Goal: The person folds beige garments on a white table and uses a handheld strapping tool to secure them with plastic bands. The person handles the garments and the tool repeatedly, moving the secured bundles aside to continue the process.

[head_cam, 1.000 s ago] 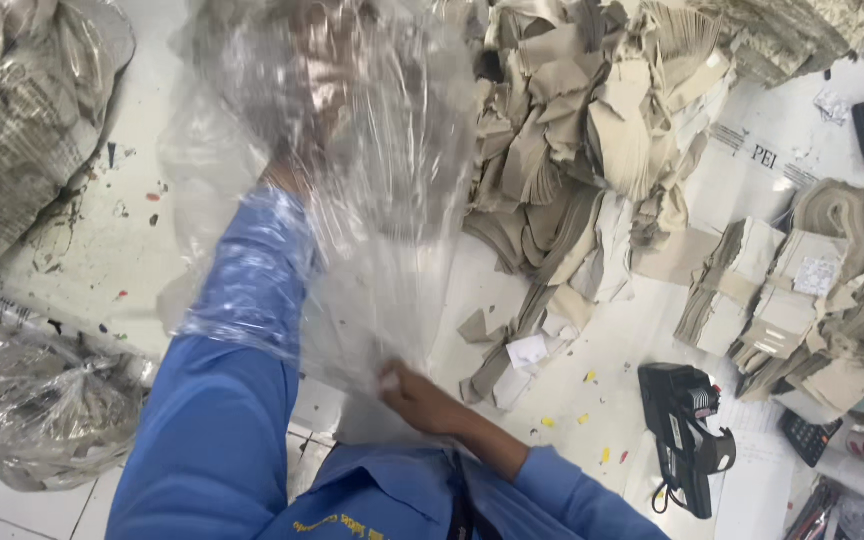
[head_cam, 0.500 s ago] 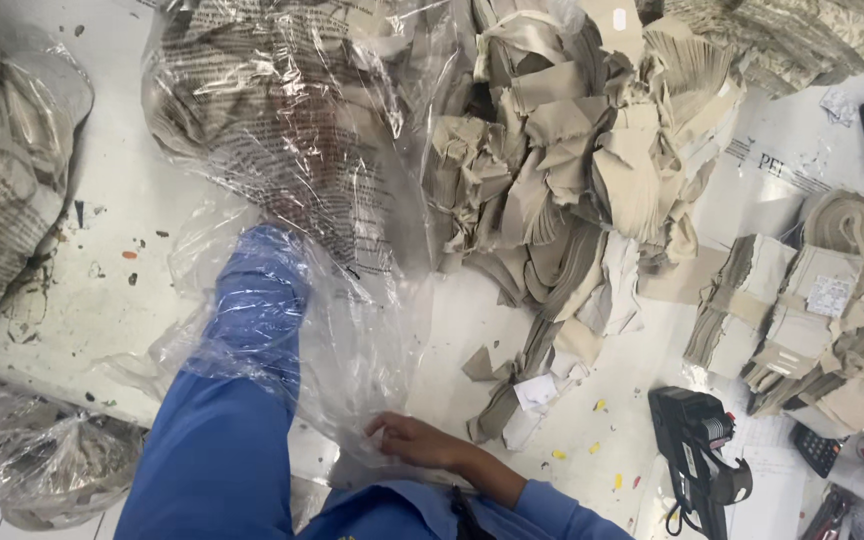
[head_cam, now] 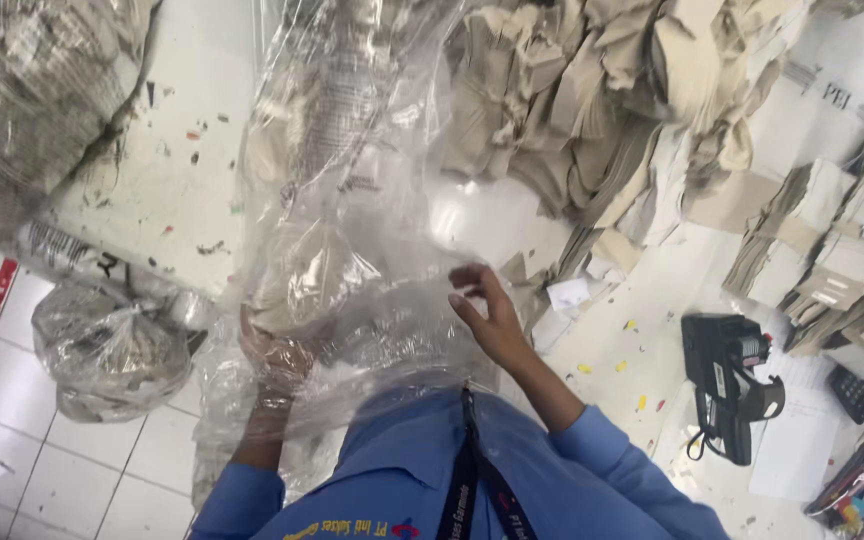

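Observation:
A large clear plastic bag (head_cam: 352,170) hangs crumpled over the white table (head_cam: 167,190) in front of me, with grey-beige material showing through its upper part. My left hand (head_cam: 274,362) is inside the bag's lower end, seen through the film, its fingers closed on the plastic. My right hand (head_cam: 487,312) is outside, at the bag's right edge. Its fingers are apart and curled, just touching the film and holding nothing. Both arms wear blue sleeves.
A heap of beige cut pieces (head_cam: 602,100) fills the table's far side, with stacked bundles (head_cam: 832,260) at the right. A black hand-held tool (head_cam: 732,385) and a calculator (head_cam: 857,392) lie at the right. A tied bag of scraps (head_cam: 112,350) sits on the tiled floor, and a larger full bag (head_cam: 22,110) lies at upper left.
My left arm, stretched deep into the bag before, has drawn back toward my body. My right hand has lifted from the bag's lower mouth and opened beside it.

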